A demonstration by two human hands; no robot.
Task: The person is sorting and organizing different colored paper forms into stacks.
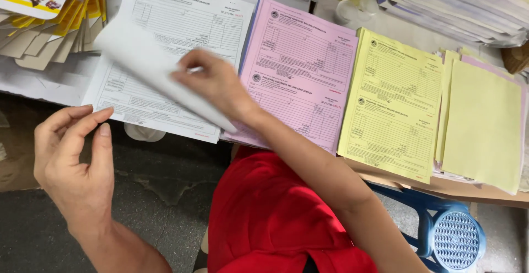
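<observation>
The white sheet [160,74], blurred and lifted at an angle, sits over the white form stack [182,19] at the left end of the table [485,196], pinched by the right hand [212,83] at its near edge. The left hand [71,157] hovers below, holding nothing, fingers loosely curled. Beside lie the pink stack [300,80] and yellow stack [394,107].

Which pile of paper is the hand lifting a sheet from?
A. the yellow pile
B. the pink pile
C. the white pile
C: the right hand pinches a curled white sheet above the white pile of forms, while the pink pile and yellow pile lie flat beside it.
</observation>
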